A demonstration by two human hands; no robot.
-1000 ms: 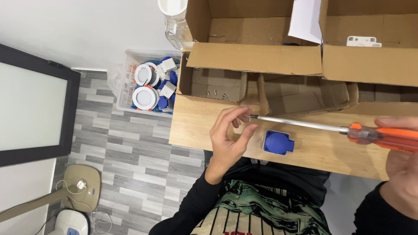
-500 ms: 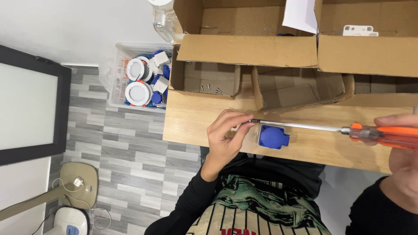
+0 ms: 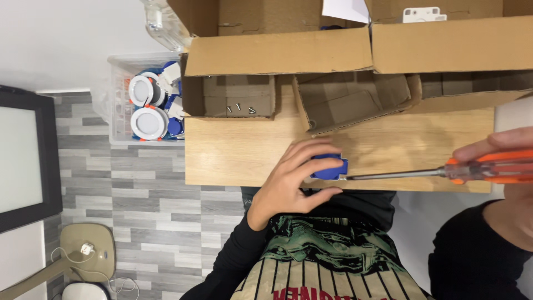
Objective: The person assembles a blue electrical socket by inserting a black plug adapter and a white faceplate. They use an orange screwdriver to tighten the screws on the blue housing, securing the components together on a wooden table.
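At the far left a black-framed panel (image 3: 25, 161) stands over the grey plank floor (image 3: 127, 222). Beside the table, a clear plastic bin (image 3: 119, 119) holds round white fittings with orange clips (image 3: 149, 123) and blue parts. The light wooden tabletop (image 3: 239, 155) carries a small open cardboard box (image 3: 230, 94) with a few loose screws (image 3: 239, 109) inside; a second, empty cardboard tray (image 3: 350, 103) sits just right of it, and larger cardboard cartons (image 3: 277, 53) crowd the back edge. The left hand (image 3: 291, 180) curls over a small blue plastic block (image 3: 328, 166) at the near edge of the table, fingers clasped around it. The tip of an orange-handled screwdriver (image 3: 488, 168) meets the block's side. The right hand (image 3: 499, 166) is wrapped tightly around that handle at the far right.
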